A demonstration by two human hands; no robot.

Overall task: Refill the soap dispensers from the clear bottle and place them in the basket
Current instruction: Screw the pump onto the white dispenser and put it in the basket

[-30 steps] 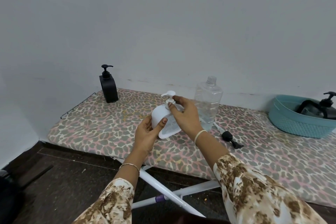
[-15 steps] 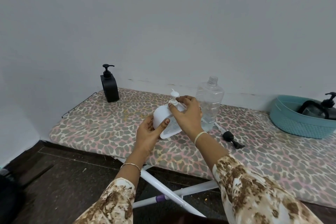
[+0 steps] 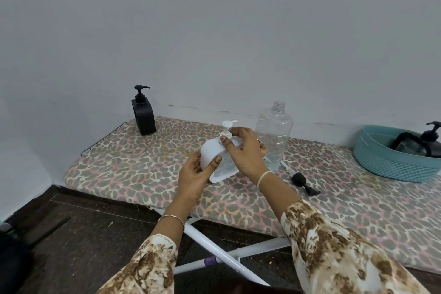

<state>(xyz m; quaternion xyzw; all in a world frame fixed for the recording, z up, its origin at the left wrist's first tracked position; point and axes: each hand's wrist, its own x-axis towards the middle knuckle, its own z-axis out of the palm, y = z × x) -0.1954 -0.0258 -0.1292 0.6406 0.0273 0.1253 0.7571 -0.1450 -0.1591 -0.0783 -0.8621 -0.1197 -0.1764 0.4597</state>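
Head view: white dispenser (image 3: 216, 157) held tilted above the ironing board's (image 3: 133, 164) near edge.
Change: pump nozzle has turned from facing the camera to pointing right.
Left hand (image 3: 194, 174): fingers wrapped round the body.
Right hand (image 3: 245, 150): fingers pinching the pump collar.
Around: clear bottle (image 3: 274, 133) just behind; black pump (image 3: 304, 182) loose; black dispenser (image 3: 142, 112) at far left corner; basket (image 3: 391, 160) holds another.

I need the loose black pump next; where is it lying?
The loose black pump lies on the board, right of the clear bottle, near the right hand.
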